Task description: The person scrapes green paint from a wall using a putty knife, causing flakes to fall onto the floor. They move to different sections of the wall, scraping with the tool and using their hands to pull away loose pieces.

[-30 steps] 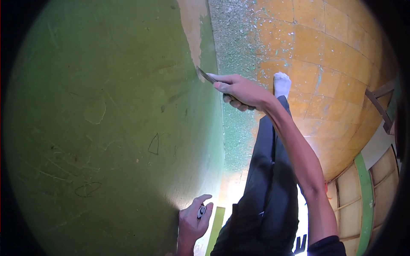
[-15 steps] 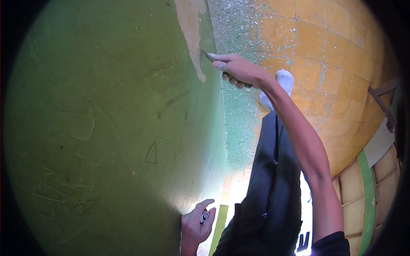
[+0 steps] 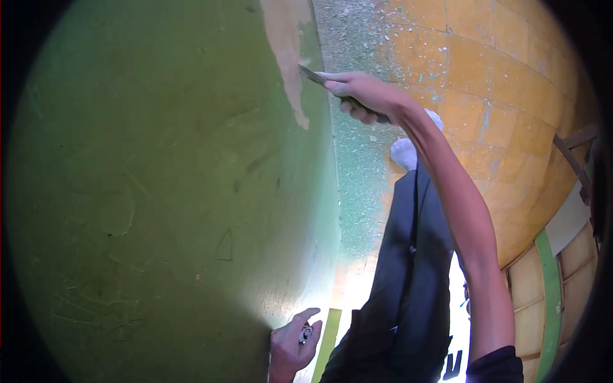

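My right hand (image 3: 367, 96) is closed around the handle of a scraper (image 3: 313, 75). Its thin blade tip touches the green wall (image 3: 191, 191) at the right edge of a bare, pale strip (image 3: 287, 57) where the paint is gone. Low in the view, my left hand (image 3: 292, 345) is curled beside the wall, around a small object with a round, dark-and-white end (image 3: 306, 333). Its kind cannot be made out. Most of that object is hidden by the fingers.
Green and whitish paint flakes (image 3: 361, 185) cover the floor along the wall's foot. Orange floor tiles (image 3: 472, 70) spread to the right, dotted with chips. My legs in dark trousers (image 3: 402, 255) and white-covered feet (image 3: 403, 154) are close by. A brown wooden frame (image 3: 571, 159) stands far right.
The scraper's tip has moved slightly up onto the bare strip's edge, and more of its blade shows. My right hand has shifted a little right. My left hand is nearly still.
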### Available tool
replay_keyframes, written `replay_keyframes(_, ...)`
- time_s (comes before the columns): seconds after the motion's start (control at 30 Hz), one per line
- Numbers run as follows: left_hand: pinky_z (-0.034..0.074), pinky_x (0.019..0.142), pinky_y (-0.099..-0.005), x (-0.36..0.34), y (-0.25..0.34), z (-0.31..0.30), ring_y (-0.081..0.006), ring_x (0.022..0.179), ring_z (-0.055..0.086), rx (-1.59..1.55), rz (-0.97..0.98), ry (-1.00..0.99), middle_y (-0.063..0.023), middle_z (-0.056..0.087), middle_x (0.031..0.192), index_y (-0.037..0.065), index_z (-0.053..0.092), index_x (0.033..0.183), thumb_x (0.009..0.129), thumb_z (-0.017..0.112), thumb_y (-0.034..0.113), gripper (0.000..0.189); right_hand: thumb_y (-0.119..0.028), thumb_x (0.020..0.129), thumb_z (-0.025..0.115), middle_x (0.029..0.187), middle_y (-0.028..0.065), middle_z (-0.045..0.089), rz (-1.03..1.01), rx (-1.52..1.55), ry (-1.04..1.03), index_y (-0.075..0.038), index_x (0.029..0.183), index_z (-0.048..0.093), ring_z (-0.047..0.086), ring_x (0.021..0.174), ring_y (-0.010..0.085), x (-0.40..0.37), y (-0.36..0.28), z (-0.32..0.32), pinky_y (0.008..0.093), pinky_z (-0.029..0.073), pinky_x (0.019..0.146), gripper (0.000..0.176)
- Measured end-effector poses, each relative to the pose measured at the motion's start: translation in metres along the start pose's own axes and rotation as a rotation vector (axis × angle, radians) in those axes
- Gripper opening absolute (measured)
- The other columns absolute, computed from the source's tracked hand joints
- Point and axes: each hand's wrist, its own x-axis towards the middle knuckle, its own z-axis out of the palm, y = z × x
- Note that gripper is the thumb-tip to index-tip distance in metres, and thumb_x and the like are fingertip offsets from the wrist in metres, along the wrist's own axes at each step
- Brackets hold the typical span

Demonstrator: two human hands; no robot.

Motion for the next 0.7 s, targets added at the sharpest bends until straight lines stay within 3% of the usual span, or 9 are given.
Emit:
replay_keyframes(0.1, 0.043, 0.046, -0.0258, -0.002, -0.001, -0.002, -0.0138, 0.046, 0.055, 0.025, -0.014, -0.01, -0.007, 0.054, 0.056, 0.001, 0.067, 0.105, 0.083, 0.071, 0.005, 0.022, -0.033, 0.1, 0.046, 0.069, -0.0037, 0.043, -0.028, 0.055, 0.015, -0.02, 0.152, 0.031, 0.035, 0.051, 0.0053, 0.016, 0.003, 0.005, 0.0208, 0.031, 0.041, 0.056)
replay_keyframes(0.23, 0.044, 0.046, -0.0257, 0.001, 0.0, -0.003, -0.0138, 0.046, 0.055, 0.039, 0.0, -0.018, -0.0075, 0.055, 0.057, 0.002, 0.067, 0.105, 0.084, 0.071, 0.006, 0.022, -0.032, 0.101, 0.046, 0.071, -0.0036, 0.043, 0.013, 0.147, 0.018, -0.018, 0.152, 0.029, 0.035, 0.05, 0.0049, -0.029, -0.011, 0.038, 0.0199, 0.032, 0.04, 0.056)
replay_keyframes(0.47, 0.044, 0.046, -0.0263, 0.0, -0.002, -0.002, -0.0143, 0.047, 0.057, 0.037, 0.021, 0.005, -0.0084, 0.057, 0.058, 0.002, 0.067, 0.105, 0.083, 0.072, 0.006, 0.023, -0.03, 0.101, 0.045, 0.075, 0.0, 0.05, -0.011, 0.194, 0.096, -0.017, 0.152, 0.03, 0.043, 0.053, 0.0074, 0.04, 0.015, 0.019, 0.0233, 0.039, 0.044, 0.054)
replay_keyframes(0.6, 0.044, 0.046, -0.0266, 0.002, -0.003, -0.002, -0.0146, 0.047, 0.057, 0.019, 0.014, 0.004, -0.0087, 0.057, 0.058, 0.001, 0.067, 0.105, 0.083, 0.072, 0.006, 0.023, -0.031, 0.1, 0.046, 0.074, 0.0007, 0.05, 0.034, 0.13, -0.008, -0.017, 0.152, 0.03, 0.043, 0.052, 0.0075, -0.023, 0.003, 0.04, 0.0239, 0.04, 0.044, 0.056)
replay_keyframes(0.7, 0.044, 0.045, -0.0269, 0.002, -0.003, -0.003, -0.0149, 0.046, 0.056, 0.044, 0.024, -0.012, -0.0088, 0.056, 0.057, 0.001, 0.067, 0.105, 0.083, 0.072, 0.006, 0.022, -0.03, 0.1, 0.046, 0.072, 0.0013, 0.049, 0.039, 0.13, 0.008, -0.016, 0.152, 0.03, 0.043, 0.051, 0.008, 0.025, 0.016, 0.019, 0.0248, 0.038, 0.043, 0.056)
